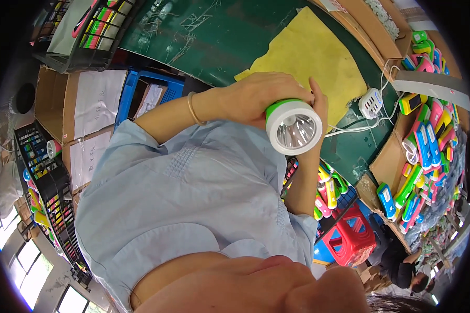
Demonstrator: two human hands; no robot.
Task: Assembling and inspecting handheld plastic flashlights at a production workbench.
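Observation:
A flashlight (294, 127) with a white rim, a clear lens with a shiny reflector and a green body is held in front of my chest, lens toward me. My left hand (266, 95) wraps round the green body from the left and above, with a bangle on that wrist. On the other side, my right hand (321, 106) is closed against the flashlight, its fingers mostly hidden behind the lamp head. The lamp looks unlit. Beneath and beyond both hands, a yellow cloth (318, 49) lies on the green tabletop (203, 52).
A white multi-port charger (371, 103) with cables sits at the right of the table. Beyond it, many coloured flashlights (428, 141) are heaped by cardboard. A blue crate (125, 99), a cardboard box (52, 99) and black baskets (96, 39) stand left. A red stool (352, 237) is lower right.

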